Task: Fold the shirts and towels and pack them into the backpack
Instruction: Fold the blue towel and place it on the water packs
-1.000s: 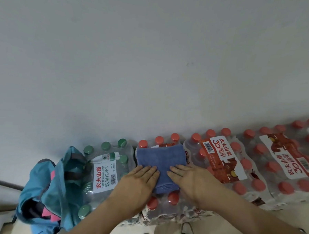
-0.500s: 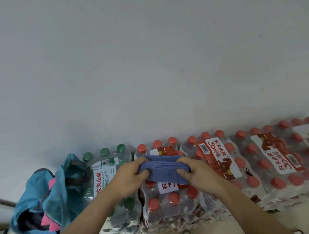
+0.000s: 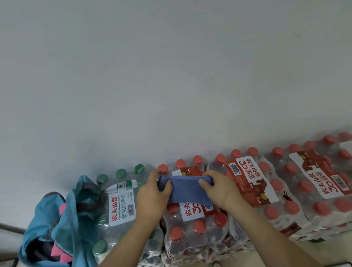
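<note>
A folded blue towel (image 3: 185, 190) is held up over a pack of red-capped water bottles (image 3: 192, 228). My left hand (image 3: 152, 195) grips its left end, thumb on the near face and fingers behind. My right hand (image 3: 217, 188) pinches its right end the same way. The blue backpack (image 3: 62, 227) with pink patches stands open at the lower left, beside the bottle packs. I cannot see into it from here.
A pack of green-capped bottles (image 3: 118, 203) sits between the backpack and the towel. More red-capped packs (image 3: 302, 187) run to the right along a plain grey wall (image 3: 174, 72). Pale floor shows along the bottom edge.
Both hands lay flat on the folded towel on the bottles a second ago. They have since taken hold of its two ends and lifted it off the pack.
</note>
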Demonstrator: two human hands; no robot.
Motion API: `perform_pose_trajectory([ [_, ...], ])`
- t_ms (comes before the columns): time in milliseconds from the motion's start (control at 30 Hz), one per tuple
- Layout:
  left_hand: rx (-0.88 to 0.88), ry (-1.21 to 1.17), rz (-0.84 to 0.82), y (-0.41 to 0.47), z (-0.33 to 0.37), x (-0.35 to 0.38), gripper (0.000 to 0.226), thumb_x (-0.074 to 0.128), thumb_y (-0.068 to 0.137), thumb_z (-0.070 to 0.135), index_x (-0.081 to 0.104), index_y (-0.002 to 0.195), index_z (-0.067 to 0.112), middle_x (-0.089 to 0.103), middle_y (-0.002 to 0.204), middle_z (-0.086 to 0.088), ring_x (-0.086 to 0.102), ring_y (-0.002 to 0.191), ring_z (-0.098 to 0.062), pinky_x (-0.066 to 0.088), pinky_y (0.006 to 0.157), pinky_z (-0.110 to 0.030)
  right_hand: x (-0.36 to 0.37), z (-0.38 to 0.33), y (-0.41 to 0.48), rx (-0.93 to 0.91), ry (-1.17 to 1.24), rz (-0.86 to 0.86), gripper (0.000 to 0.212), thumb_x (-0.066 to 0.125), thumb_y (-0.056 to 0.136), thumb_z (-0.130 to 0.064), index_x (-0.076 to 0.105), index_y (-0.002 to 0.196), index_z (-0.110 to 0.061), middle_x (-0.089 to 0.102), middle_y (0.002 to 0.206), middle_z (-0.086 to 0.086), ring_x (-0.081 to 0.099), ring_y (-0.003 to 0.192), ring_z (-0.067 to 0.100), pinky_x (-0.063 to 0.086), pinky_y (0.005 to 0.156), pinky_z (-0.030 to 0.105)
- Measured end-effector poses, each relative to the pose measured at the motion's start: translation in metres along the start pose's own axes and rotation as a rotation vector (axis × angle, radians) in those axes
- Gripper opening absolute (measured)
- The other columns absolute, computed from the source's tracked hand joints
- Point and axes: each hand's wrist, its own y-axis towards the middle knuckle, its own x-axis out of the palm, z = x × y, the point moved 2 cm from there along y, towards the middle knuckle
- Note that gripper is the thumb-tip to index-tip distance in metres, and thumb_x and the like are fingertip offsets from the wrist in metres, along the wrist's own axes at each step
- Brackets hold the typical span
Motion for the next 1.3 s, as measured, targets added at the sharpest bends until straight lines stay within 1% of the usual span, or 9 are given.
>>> perform_pose_trajectory([
  [167, 0.467, 0.434, 0.159, -0.002, 0.005, -0.002, 0.032, 0.069, 0.074, 0.010, 0.056, 0.101, 0.023, 0.053, 0.097, -0.004, 0.048, 0.087, -0.024, 0.044, 0.072, -0.039, -0.002, -0.002, 0.006, 0.005, 0.101, 0.010, 0.012, 0.056, 0.092, -0.029, 0.047, 0.087, -0.023, 0.055, 0.074, -0.006, 0.052, 0.067, 0.008, 0.037, 0.056, 0.023],
  [300, 0.866, 0.707, 0.036, -0.012, 0.004, 0.000, 0.030, 0.057, 0.073, 0.018, 0.065, 0.102, 0.019, 0.062, 0.101, -0.002, 0.055, 0.095, -0.024, 0.036, 0.093, -0.038, -0.004, -0.002, 0.010, 0.017, 0.158, -0.016, 0.015, 0.058, 0.090, -0.027, 0.045, 0.092, -0.021, 0.056, 0.076, -0.002, 0.054, 0.067, 0.012, 0.040, 0.056, 0.026],
  [433, 0.720, 0.805, -0.171, -0.025, -0.008, -0.001, 0.061, 0.038, 0.073, 0.031, 0.055, 0.128, 0.014, 0.059, 0.126, -0.009, 0.058, 0.115, -0.027, 0.041, 0.102, -0.040, -0.004, -0.003, 0.008, 0.010, 0.125, 0.045, 0.024, 0.063, 0.087, -0.026, 0.042, 0.099, -0.024, 0.054, 0.080, -0.004, 0.055, 0.068, 0.013, 0.043, 0.057, 0.024],
  [567, 0.570, 0.809, -0.197, -0.023, -0.005, 0.002, 0.064, 0.041, 0.076, 0.043, 0.051, 0.132, 0.016, 0.058, 0.129, -0.011, 0.059, 0.116, -0.025, 0.049, 0.093, -0.038, -0.002, -0.024, -0.006, -0.578, -0.495, 0.466, 0.057, 0.081, 0.062, -0.019, 0.058, 0.114, -0.019, 0.059, 0.109, 0.008, 0.061, 0.095, 0.025, 0.052, 0.076, 0.036],
  [667, 0.538, 0.794, -0.186, -0.014, -0.001, 0.004, 0.064, 0.060, 0.071, 0.042, 0.056, 0.129, 0.016, 0.061, 0.127, -0.011, 0.062, 0.113, -0.024, 0.052, 0.088, -0.036, 0.013, -0.018, -0.012, -0.828, -0.624, 0.370, 0.053, 0.078, 0.069, -0.039, 0.065, 0.115, -0.017, 0.065, 0.118, 0.003, 0.063, 0.106, 0.018, 0.050, 0.092, 0.037],
  [800, 0.562, 0.815, -0.082, -0.003, 0.007, 0.010, 0.059, 0.080, 0.061, 0.030, 0.064, 0.116, 0.016, 0.067, 0.115, -0.009, 0.067, 0.099, -0.023, 0.054, 0.079, -0.034, 0.010, 0.004, -0.001, -0.789, -0.670, 0.286, 0.072, 0.088, 0.051, -0.036, 0.067, 0.118, -0.017, 0.068, 0.117, 0.001, 0.067, 0.102, 0.016, 0.056, 0.082, 0.036],
  [1033, 0.438, 0.889, -0.066, 0.024, 0.028, 0.022, 0.042, 0.081, 0.053, 0.019, 0.065, 0.092, 0.019, 0.066, 0.077, 0.001, 0.064, 0.066, -0.020, 0.049, 0.064, -0.032, -0.010, 0.003, 0.034, -0.539, -0.330, 0.021, 0.040, 0.069, 0.076, -0.020, 0.062, 0.116, -0.021, 0.064, 0.112, -0.003, 0.058, 0.105, 0.019, 0.047, 0.087, 0.035],
  [1133, 0.276, 0.761, -0.128, 0.036, 0.033, 0.010, 0.035, 0.068, 0.067, 0.017, 0.061, 0.100, 0.023, 0.069, 0.090, 0.003, 0.066, 0.079, -0.020, 0.048, 0.077, -0.030, -0.031, -0.006, 0.043, -0.410, -0.003, -0.149, 0.027, 0.075, 0.076, -0.031, 0.062, 0.098, -0.025, 0.062, 0.095, -0.007, 0.061, 0.088, 0.011, 0.052, 0.078, 0.029],
  [1300, -0.021, -0.099, -0.263, 0.006, 0.058, -0.034, 0.036, 0.076, 0.072, 0.025, 0.064, 0.105, 0.019, 0.072, 0.096, 0.004, 0.067, 0.087, -0.012, 0.054, 0.076, -0.030, -0.065, -0.037, 0.032, -0.373, 0.606, -0.501, 0.047, 0.081, 0.065, -0.032, 0.055, 0.103, -0.020, 0.069, 0.091, -0.005, 0.068, 0.085, 0.009, 0.056, 0.070, 0.027],
])
